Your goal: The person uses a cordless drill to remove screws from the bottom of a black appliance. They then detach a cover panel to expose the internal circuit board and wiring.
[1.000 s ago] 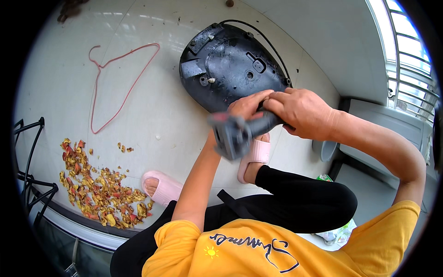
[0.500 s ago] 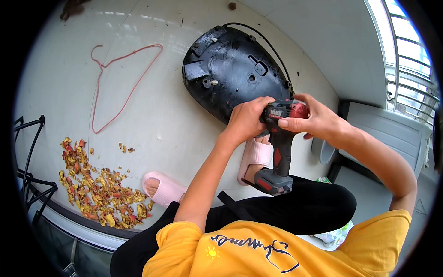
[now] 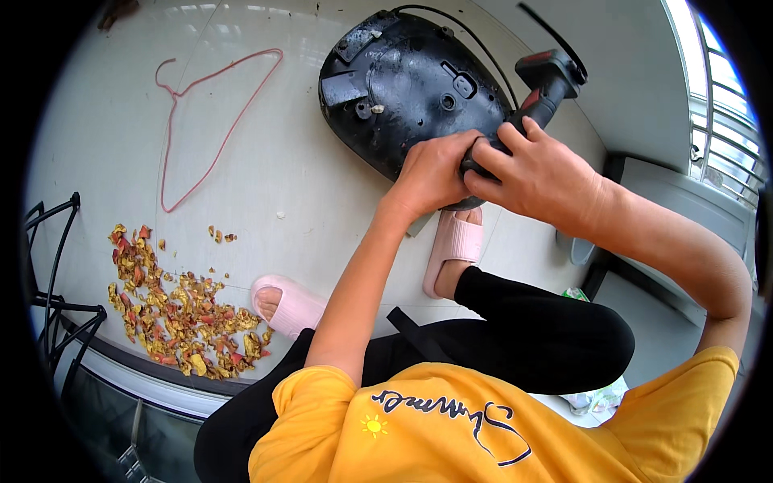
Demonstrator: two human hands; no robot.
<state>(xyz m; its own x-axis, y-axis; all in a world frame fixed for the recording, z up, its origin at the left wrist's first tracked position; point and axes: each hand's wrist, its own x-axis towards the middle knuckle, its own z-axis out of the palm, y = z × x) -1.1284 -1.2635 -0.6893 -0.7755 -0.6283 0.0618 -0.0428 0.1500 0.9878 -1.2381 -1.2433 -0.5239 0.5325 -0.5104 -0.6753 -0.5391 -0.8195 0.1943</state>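
So there's a cordless drill (image 3: 541, 98) caught between the two hands, handle sticking up and away from the right hand (image 3: 541, 171), with the battery base at the far end. Right hand's clamped on the drill body. Left hand (image 3: 433, 173) is curled right up against the drill's head, at the near edge of a big black shell (image 3: 407, 101); can't tell if it's gripping the drill, the shell or both, because the fingers hide it. The shell lies on the floor (image 3: 338, 217), mostly just beyond the left hand.

Closer to the body than the hands there's a pink slipper (image 3: 460, 240) on the right foot, and its mate (image 3: 287, 306) is down and left of the left hand. Well left of that hand: a pink wire hanger (image 3: 233, 63), then a pile of yellow-red peelings (image 3: 193, 326) nearer the body.
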